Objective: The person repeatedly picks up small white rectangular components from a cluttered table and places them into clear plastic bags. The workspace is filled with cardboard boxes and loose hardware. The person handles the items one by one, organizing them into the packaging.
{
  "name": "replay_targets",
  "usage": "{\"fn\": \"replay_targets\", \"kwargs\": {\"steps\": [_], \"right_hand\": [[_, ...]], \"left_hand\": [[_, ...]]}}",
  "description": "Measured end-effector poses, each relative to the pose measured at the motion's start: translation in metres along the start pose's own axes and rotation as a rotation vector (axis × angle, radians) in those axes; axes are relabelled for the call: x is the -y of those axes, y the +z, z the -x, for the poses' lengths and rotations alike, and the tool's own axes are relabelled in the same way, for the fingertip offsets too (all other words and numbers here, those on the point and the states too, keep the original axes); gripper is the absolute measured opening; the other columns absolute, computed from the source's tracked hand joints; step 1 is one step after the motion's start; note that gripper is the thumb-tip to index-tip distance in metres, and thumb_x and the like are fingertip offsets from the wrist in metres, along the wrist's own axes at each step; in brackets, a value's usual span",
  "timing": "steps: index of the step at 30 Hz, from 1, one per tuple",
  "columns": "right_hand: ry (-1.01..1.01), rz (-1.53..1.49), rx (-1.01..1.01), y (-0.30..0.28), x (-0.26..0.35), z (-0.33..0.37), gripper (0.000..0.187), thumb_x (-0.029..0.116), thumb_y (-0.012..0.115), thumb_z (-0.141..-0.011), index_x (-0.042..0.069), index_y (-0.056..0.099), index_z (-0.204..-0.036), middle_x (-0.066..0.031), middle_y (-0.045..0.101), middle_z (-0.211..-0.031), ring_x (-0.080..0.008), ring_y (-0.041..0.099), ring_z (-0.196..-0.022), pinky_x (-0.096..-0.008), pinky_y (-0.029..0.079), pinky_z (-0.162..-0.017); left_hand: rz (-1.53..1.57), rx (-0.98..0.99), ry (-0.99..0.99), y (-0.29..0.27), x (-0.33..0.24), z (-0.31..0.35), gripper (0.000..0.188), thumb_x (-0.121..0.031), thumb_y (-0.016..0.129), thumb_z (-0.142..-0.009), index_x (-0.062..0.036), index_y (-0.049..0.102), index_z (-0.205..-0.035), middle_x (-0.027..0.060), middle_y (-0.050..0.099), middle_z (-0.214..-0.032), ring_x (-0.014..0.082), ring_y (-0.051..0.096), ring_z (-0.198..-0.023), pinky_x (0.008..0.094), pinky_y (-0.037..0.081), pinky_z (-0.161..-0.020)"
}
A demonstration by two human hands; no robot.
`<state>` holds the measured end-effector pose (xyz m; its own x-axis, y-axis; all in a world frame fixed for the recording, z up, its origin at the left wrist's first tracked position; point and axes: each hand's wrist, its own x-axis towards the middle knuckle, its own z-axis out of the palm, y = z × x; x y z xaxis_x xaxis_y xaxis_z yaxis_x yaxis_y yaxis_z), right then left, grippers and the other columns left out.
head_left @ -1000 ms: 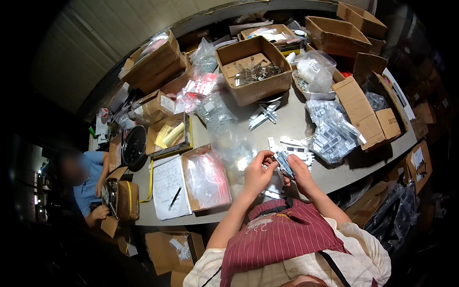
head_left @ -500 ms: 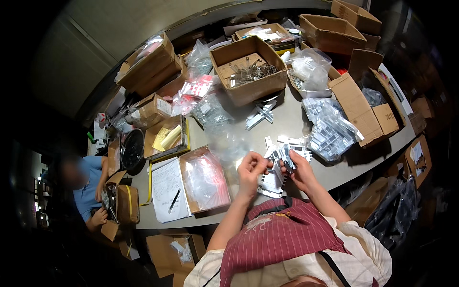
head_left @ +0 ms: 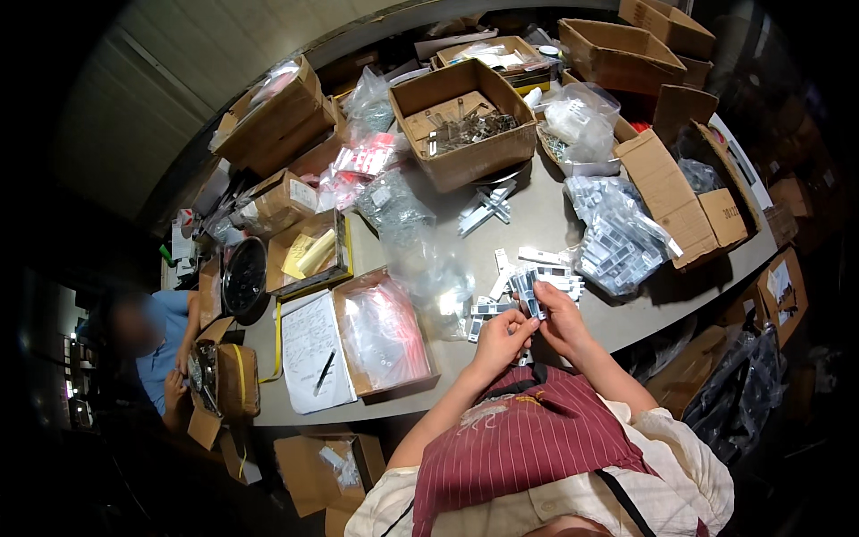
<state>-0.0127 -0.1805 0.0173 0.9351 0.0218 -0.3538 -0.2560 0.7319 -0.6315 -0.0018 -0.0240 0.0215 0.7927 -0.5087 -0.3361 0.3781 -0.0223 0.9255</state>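
Several flat grey-and-white rectangular pieces [head_left: 526,288] are gripped in a small bundle by my right hand [head_left: 561,315], its fingers closed around their side. Close against their lower end, my left hand [head_left: 503,342] has its thumb and fingers pinched together; what lies between them is hidden. More white and grey pieces [head_left: 560,279] of like shape lie loosely piled on the table just beyond and beside my hands. A separate crossed pile of long pieces [head_left: 486,211] rests farther off. To the right sits a clear bag packed with similar grey pieces [head_left: 617,246].
An open carton of metal parts [head_left: 463,134] stands at the back. Left of my hands are a box of clear plastic bags [head_left: 386,336], a written sheet [head_left: 309,358] with a pen [head_left: 325,371], and a plastic bag [head_left: 434,277]. A co-worker [head_left: 165,345] sits far left beside a carton [head_left: 234,380].
My left hand has come nearer and to the right, up against the lower end of the held pieces. My right hand has lifted and tilted the bundle slightly. The co-worker's hands have shifted.
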Motion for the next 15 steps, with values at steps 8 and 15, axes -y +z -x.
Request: {"fn": "replay_targets", "kwargs": {"steps": [8,15], "right_hand": [[-0.097,0.298,0.005,-0.020,-0.019,-0.007,0.028,0.027,0.061,-0.100,0.004,0.052,-0.114,-0.0054,0.063,-0.097,-0.0117,0.061,-0.090,-0.0275,0.048,-0.083],[-0.102,0.347,-0.018,-0.017,-0.015,-0.013,0.025,0.028,0.059,-0.101,0.006,0.053,-0.110,-0.0065,0.064,-0.094,-0.0114,0.060,-0.084,-0.0253,0.048,-0.077]], "left_hand": [[-0.499,0.006,0.078,0.001,-0.009,0.012,0.027,-0.026,0.059,-0.097,-0.0015,0.061,-0.086,0.0071,0.065,-0.061,0.0172,0.062,-0.055,0.0327,0.048,-0.056],[-0.463,0.084,0.322,-0.002,-0.004,0.027,0.024,-0.022,0.053,-0.099,-0.0012,0.057,-0.089,0.0136,0.060,-0.067,0.0234,0.061,-0.061,0.0372,0.048,-0.060]]}}
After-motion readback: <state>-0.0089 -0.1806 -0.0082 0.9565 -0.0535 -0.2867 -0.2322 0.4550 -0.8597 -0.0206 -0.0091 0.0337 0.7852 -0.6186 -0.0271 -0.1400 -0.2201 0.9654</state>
